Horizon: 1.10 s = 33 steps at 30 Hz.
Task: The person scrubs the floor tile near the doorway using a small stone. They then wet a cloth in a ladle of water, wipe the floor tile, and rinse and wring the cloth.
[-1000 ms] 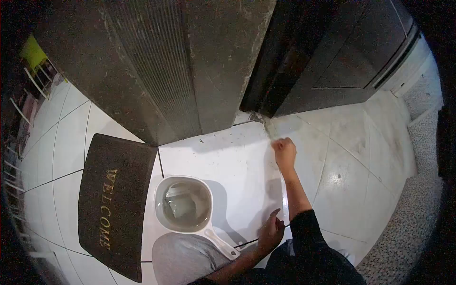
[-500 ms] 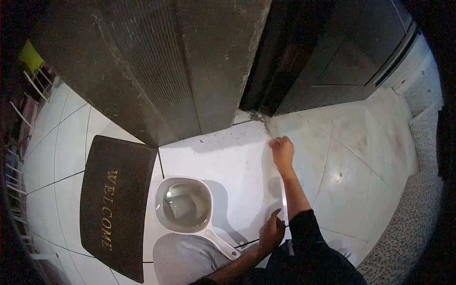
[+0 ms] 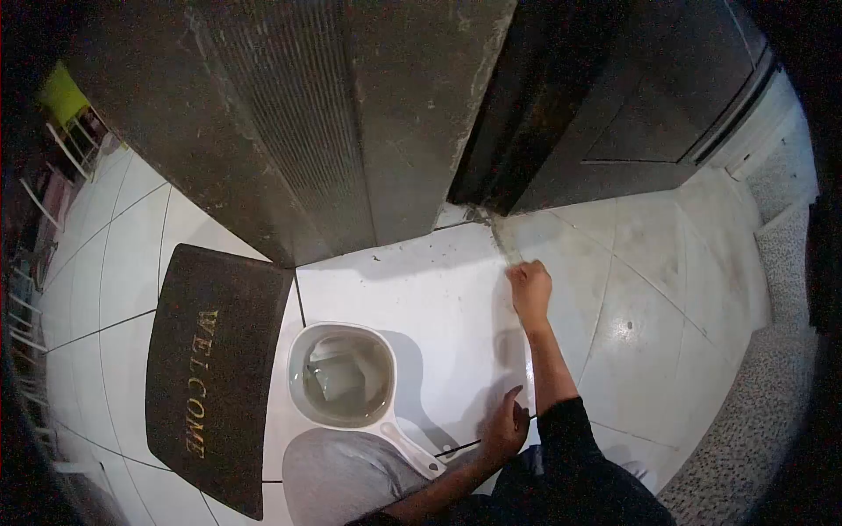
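My right hand [image 3: 530,291] is closed and low over the floor, at the seam between the white tiles and the duller, stained tiles by the door. Whatever its fingers may hold is hidden from view. Nearer to me, my left hand [image 3: 507,427] rests by my leg with a finger stretched forward, and I see nothing in it. To its left a white dipper [image 3: 391,364] with a handle stands on the floor. Clear water [image 3: 364,401] fills part of it, with a pale, flat-sided shape showing inside that I cannot name.
A dark doormat [image 3: 230,351] lettered "WELCOME" lies left of the dipper. Ahead rise a grey ribbed pillar [image 3: 377,131] and a dark door [image 3: 605,114]. Speckled stone edging [image 3: 754,386] runs along the right. White chair legs [image 3: 66,149] stand far left.
My right hand has drawn slightly back toward me and to the right along the seam, still closed. The left hand and dipper stay nearly in place.
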{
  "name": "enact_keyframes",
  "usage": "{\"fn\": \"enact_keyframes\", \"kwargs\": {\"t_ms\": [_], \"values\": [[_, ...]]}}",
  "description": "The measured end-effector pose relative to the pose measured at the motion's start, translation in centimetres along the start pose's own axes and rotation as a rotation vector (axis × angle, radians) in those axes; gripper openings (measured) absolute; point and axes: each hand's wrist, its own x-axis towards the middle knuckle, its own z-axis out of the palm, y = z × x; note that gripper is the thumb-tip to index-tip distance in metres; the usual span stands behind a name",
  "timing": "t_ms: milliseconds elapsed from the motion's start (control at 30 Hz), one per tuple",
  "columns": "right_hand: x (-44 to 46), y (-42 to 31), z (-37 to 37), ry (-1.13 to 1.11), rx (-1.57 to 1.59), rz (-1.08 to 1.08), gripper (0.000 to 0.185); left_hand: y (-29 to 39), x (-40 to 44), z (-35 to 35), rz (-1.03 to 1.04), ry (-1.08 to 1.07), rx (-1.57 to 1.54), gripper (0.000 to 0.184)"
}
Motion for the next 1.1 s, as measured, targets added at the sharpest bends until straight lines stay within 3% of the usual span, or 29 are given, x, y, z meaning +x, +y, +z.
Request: {"fn": "enact_keyframes", "kwargs": {"t_ms": [100,233,333,433,600,667,733,800,967,1033,1100], "values": [[-1.9,0.3,-0.9,-0.017,0.067,0.051,0.006,0.1,-0.1,0.4,0.109,0.044,-0.062,0.039],[2.0,0.6,2.5,0.025,0.024,0.018,0.007,1.6,-0.1,-0.4,-0.052,-0.029,0.095,0.04],[4.4,0.3,3.9,0.122,-0.086,-0.075,0.005,1.0,-0.1,-0.5,-0.102,-0.048,0.007,0.041],[2.5,0.3,1.6,0.036,-0.045,-0.066,0.006,0.9,0.1,-0.2,-0.06,0.008,0.15,0.041],[-1.3,0.4,-0.5,-0.008,0.102,0.029,0.005,0.8,-0.2,0.0,0.015,0.014,0.041,0.041],[0.1,0.1,0.6,0.015,0.046,0.005,0.005,0.7,-0.3,0.2,0.047,0.02,0.0,0.041],[2.8,0.2,2.8,0.043,-0.002,-0.023,0.005,1.9,-0.1,-0.5,-0.084,-0.044,0.102,0.041],[5.0,0.3,4.8,0.121,-0.078,-0.112,0.01,1.3,-0.1,-0.4,-0.08,-0.036,0.074,0.042],[1.1,0.1,0.8,-0.008,-0.024,-0.079,0.008,0.5,0.0,-0.1,-0.06,-0.012,0.13,0.043],[-1.3,-0.5,-1.0,-0.042,0.017,-0.012,0.004,0.5,-0.1,0.0,0.088,0.021,0.034,0.042],[-1.4,-0.3,-0.9,-0.052,0.067,0.027,0.005,1.1,-0.1,-0.1,0.006,-0.018,-0.019,0.041]]}}
